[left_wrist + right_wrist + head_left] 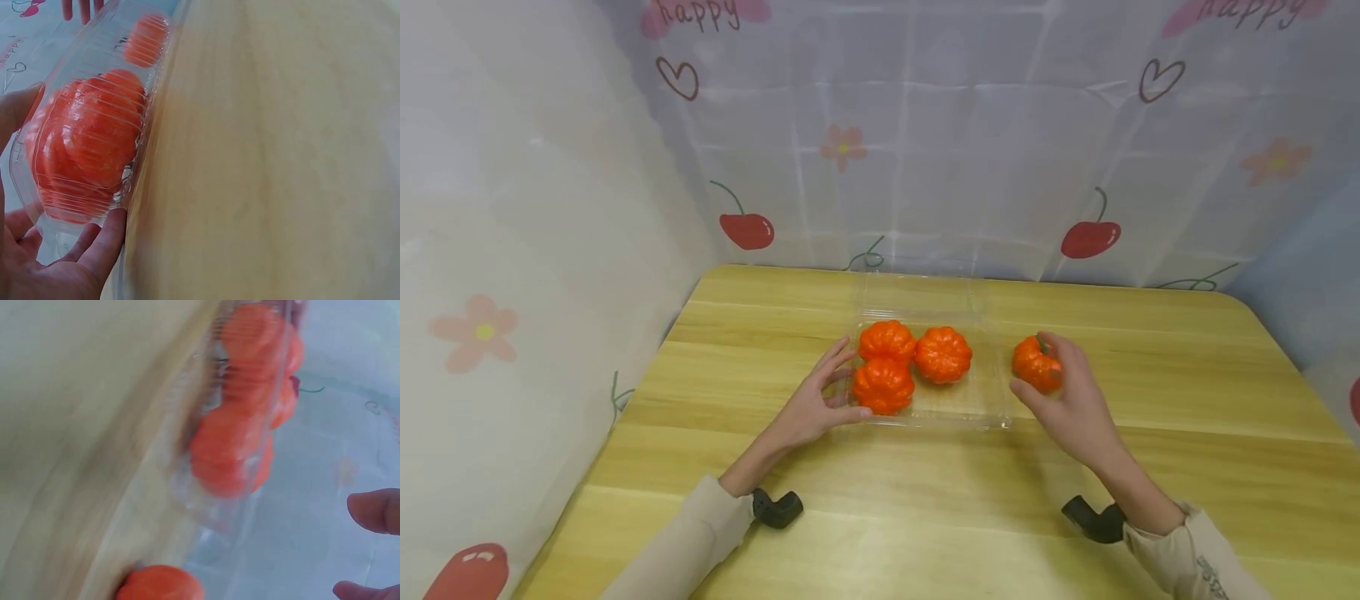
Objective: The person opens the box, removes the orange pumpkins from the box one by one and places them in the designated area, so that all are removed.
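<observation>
A clear plastic clamshell box (958, 408) stands with its lid folded back, and three small orange toy pumpkins (943, 355) sit inside it. My left hand (816, 400) holds the box at its left front corner, thumb at the front rim and fingers along the left side. In the left wrist view the thumb (28, 106) lies over the rim and the fingertips touch the end wall. My right hand (1071, 404) is spread over another pumpkin (1033, 364) with a green stem, right of the box. In the right wrist view its fingers are apart from that pumpkin (161, 584).
The box's raised clear lid (917, 293) reaches toward the patterned cloth (925, 167) behind the wooden table (887, 517). Another cloth wall (535, 250) closes the left side. Black wrist mounts (777, 508) sit at both cuffs.
</observation>
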`<state>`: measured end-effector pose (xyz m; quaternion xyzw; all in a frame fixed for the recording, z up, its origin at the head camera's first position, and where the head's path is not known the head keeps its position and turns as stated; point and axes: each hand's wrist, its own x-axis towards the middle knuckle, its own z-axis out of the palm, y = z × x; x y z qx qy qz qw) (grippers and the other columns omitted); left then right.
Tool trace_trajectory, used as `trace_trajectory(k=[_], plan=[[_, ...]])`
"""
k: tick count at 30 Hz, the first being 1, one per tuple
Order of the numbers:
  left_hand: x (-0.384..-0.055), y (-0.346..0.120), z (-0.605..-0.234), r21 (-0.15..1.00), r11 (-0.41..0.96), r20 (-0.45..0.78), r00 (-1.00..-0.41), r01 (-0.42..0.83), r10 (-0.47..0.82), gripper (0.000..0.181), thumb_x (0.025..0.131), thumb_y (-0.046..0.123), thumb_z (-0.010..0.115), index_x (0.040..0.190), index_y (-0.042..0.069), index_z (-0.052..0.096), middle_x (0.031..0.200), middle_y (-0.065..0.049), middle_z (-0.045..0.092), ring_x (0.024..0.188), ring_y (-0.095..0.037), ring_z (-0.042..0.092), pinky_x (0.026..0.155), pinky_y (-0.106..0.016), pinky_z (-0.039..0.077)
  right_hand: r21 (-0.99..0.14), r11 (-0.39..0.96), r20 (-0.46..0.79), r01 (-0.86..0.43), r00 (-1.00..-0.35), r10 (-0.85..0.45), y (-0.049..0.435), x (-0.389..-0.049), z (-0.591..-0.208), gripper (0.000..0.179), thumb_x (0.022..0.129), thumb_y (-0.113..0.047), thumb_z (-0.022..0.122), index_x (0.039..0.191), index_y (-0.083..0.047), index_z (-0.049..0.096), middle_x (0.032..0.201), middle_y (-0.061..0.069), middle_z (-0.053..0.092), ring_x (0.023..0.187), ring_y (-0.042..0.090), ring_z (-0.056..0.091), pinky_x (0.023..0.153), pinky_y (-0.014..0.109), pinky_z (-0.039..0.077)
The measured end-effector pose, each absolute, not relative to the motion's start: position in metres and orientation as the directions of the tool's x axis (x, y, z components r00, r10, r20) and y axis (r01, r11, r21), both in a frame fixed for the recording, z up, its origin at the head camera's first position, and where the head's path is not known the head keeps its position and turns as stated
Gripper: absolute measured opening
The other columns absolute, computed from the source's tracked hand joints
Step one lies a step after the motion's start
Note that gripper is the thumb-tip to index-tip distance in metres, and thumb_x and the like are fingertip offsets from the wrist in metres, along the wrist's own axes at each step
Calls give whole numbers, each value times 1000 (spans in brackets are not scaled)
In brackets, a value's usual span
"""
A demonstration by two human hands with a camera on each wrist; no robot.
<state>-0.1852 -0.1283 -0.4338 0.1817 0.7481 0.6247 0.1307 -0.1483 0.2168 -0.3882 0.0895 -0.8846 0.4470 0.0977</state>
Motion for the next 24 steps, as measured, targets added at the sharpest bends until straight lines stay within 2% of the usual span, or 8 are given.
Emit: trace_trajectory(k=[4, 10, 14, 24], plan=[[-191, -129, -445, 982, 152, 34, -900, 111, 435, 89, 83, 3, 79, 155, 4, 27, 165, -3, 5, 139, -35, 34, 106, -47, 41, -839, 511, 164, -189, -982, -95, 207, -149, -379, 68, 93, -15, 70, 147, 3, 33, 145, 25, 38, 127, 45, 43, 100, 61, 42], [-199, -131, -464, 981, 143, 56, -902, 129, 427, 89, 82, 6, 81, 155, 11, 30, 164, 5, 6, 138, -31, 36, 105, -42, 43, -901, 409, 69, -147, -978, -198, 182, -162, -387, 64, 92, -15, 71, 144, 3, 38, 146, 20, 41, 129, 43, 44, 102, 57, 43], [-198, -130, -461, 983, 121, 74, -895, 141, 440, 90, 82, 7, 81, 155, 11, 30, 164, 4, 6, 137, -31, 37, 104, -41, 44, -909, 381, 63, -169, -960, -274, 162, -169, -396, 63, 90, -15, 73, 142, 4, 42, 144, 20, 45, 128, 41, 45, 102, 57, 43], [-199, -134, -466, 979, 128, 87, -893, 158, 442, 89, 82, 9, 82, 155, 15, 32, 163, 11, 9, 138, -29, 38, 104, -42, 44, -894, 391, 44, -219, -911, -410, 120, -178, -405, 61, 89, -23, 74, 139, -1, 46, 138, 22, 51, 124, 41, 51, 100, 58, 45]])
